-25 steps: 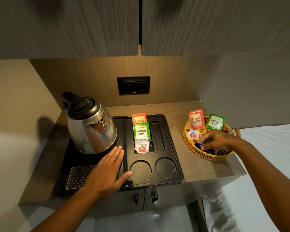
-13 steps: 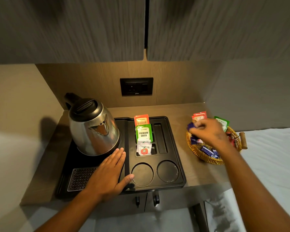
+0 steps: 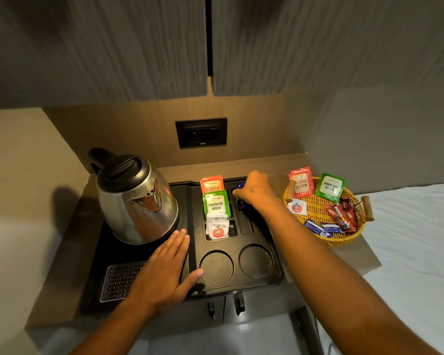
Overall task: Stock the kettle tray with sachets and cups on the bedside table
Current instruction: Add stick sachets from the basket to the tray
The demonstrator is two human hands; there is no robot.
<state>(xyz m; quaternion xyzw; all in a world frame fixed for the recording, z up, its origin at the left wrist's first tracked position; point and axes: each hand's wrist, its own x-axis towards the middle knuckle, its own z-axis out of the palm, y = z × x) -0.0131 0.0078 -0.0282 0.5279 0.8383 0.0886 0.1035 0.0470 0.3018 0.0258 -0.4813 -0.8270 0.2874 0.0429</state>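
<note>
Here our right hand (image 3: pixel 254 192) reaches over the back of the black kettle tray (image 3: pixel 274 278). Its fingers are pinched shut on some small dark blue sachets (image 3: pixel 240 204), and it holds them right over the long, thin slot (image 3: pixel 246 225) on the right side of the tray. We cannot tell how many blue sachets are in the hand.

Our left hand (image 3: pixel 164 272) lies flat and open on the tray. Its palm is down, its fingers are straight, and it holds nothing. Its fingertips are just beside the bottom of the shiny steel kettle (image 3: pixel 136 198), and its thumb points at the left round cup hole (image 3: pixel 216 268). The right cup hole (image 3: pixel 255 261) is next to it. There are no cups in the two holes.

In the middle slots stand an orange Classic sachet (image 3: pixel 212 184) at the back, a green Premium Green sachet (image 3: pixel 216 204) in front of it, and white sachets with a red apple (image 3: pixel 218 228) at the front. A metal drip grill (image 3: pixel 121 279) sits at the front left of the tray.

To the right of the tray, on the wooden table top (image 3: pixel 318 257), is a yellow wicker basket (image 3: pixel 344 239). In it we see a red Classic Assam sachet (image 3: pixel 301 183), another green sachet (image 3: pixel 330 187), one white apple sachet (image 3: pixel 297 206), blue sachets (image 3: pixel 321 228) and red stick packs (image 3: pixel 341 213).

A black wall socket (image 3: pixel 201 132) is on the wall behind.
</note>
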